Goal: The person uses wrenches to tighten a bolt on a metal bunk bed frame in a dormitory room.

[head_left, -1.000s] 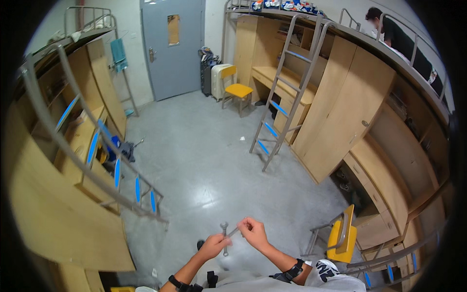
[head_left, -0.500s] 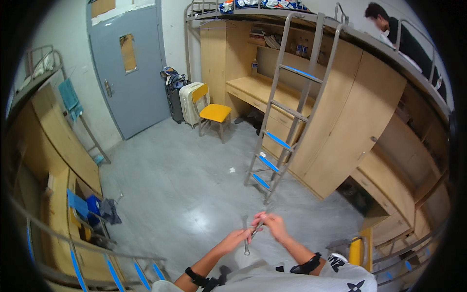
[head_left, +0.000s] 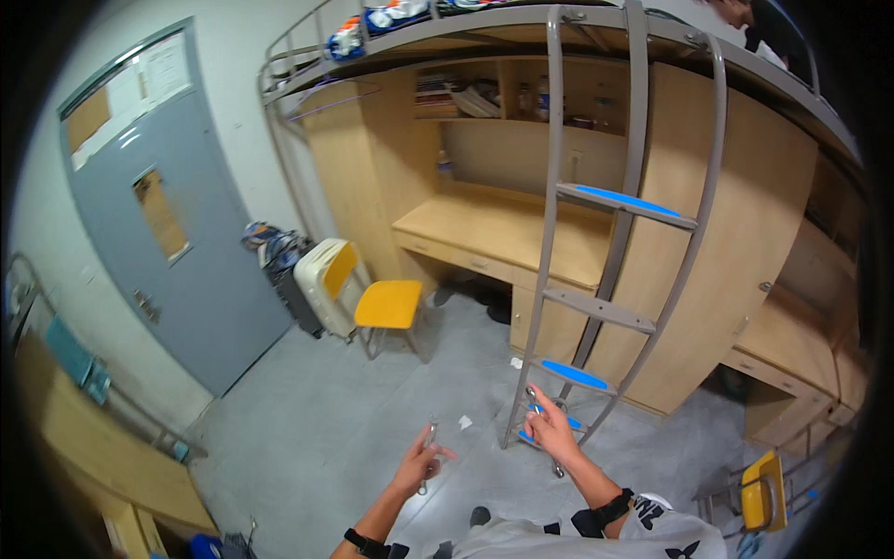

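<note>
My left hand point(head_left: 417, 466) is closed around the middle of a slim metal wrench point(head_left: 423, 487), with its forefinger pointing out to the right. One end of that wrench shows above the fingers and the other below. To the right, my right hand point(head_left: 551, 431) grips a second metal wrench point(head_left: 558, 469), whose ends stick out above and below the fist. The hands are well apart. Behind my right hand stands a grey metal ladder point(head_left: 549, 233) with blue treads, its lowest rungs partly covered by the hand. I cannot tell whether the right wrench touches the ladder.
A yellow chair point(head_left: 388, 305) and a white suitcase point(head_left: 321, 279) stand by the wooden desk point(head_left: 503, 228). A grey door point(head_left: 177, 224) is at the left. On the bunk bed at upper right is another person point(head_left: 782, 37). Another yellow chair point(head_left: 764, 494) is at lower right.
My hands were together at one spot; now they have parted, left hand leftward, right hand rightward and up, each with a wrench. The view has turned and moved nearer the ladder.
</note>
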